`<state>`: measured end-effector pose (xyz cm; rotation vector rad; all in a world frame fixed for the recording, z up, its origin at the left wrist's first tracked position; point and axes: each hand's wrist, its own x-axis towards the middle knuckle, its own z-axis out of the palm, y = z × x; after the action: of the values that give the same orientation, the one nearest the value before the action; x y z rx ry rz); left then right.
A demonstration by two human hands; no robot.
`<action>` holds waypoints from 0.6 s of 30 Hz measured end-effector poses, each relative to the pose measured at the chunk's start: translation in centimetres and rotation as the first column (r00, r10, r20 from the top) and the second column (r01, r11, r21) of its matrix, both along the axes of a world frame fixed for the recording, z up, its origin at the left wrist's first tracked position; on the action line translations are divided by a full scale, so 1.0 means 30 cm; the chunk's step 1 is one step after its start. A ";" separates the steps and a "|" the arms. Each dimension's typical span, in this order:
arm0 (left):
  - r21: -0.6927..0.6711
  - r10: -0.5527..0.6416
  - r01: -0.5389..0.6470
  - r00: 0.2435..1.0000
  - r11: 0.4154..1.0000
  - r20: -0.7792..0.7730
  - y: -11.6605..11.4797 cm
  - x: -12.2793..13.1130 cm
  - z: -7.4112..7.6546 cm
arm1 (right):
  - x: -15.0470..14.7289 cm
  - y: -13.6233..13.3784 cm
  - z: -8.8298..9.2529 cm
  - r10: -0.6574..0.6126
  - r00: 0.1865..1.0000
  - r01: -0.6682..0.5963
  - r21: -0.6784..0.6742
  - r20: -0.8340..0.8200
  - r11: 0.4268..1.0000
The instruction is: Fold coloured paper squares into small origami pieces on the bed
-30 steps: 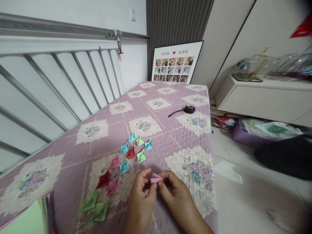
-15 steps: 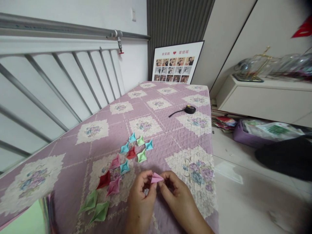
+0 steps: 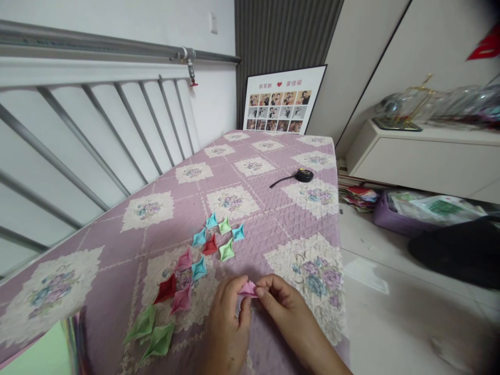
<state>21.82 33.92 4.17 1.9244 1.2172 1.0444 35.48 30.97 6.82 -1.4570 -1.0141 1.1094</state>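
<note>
Between my two hands is a small pink folded paper piece (image 3: 249,289). My left hand (image 3: 229,317) grips its left end between thumb and fingers. On the right end, the thumb and index finger of my right hand (image 3: 287,312) pinch the paper. To the left lie several finished-looking folded paper shapes in staggered rows: a red one (image 3: 165,289), a pink one (image 3: 182,300), a blue one (image 3: 199,268), a light green one (image 3: 226,250) and larger green ones (image 3: 158,341) nearest me.
A purple quilted cloth with floral patches (image 3: 269,229) covers the surface. On it lie a black tape measure (image 3: 303,175) and a stack of coloured paper sheets (image 3: 42,351). A radiator (image 3: 97,146) runs along the left; a photo board (image 3: 283,101) leans at the far end.
My fingers have shifted on the pink paper, which has turned slightly and moved a little left. My left thumb has dropped lower. The laid-out shapes have stayed put.
</note>
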 end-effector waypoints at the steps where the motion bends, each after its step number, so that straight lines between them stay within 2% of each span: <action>1: 0.009 0.004 -0.004 1.000 1.000 -0.007 0.000 0.000 -0.001 | 0.000 0.001 -0.004 0.004 1.000 -0.003 0.006 -0.018 1.000; 5: -0.033 0.015 -0.016 1.000 0.999 -0.022 0.004 0.004 0.010 | 0.002 0.002 -0.005 0.037 0.999 -0.036 0.029 -0.024 0.999; 14: -0.217 -0.119 0.146 0.984 0.965 0.134 0.018 -0.003 0.036 | 0.030 -0.014 0.007 0.024 0.976 -0.029 0.018 0.218 0.999; 18: -0.286 -0.126 0.149 0.987 0.947 0.095 0.023 -0.006 0.040 | 0.039 -0.019 0.010 0.059 0.961 -0.071 0.031 0.272 0.997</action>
<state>21.65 34.60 5.35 1.6979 1.1086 0.8071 36.65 30.42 7.12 -1.5812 -1.2757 0.9457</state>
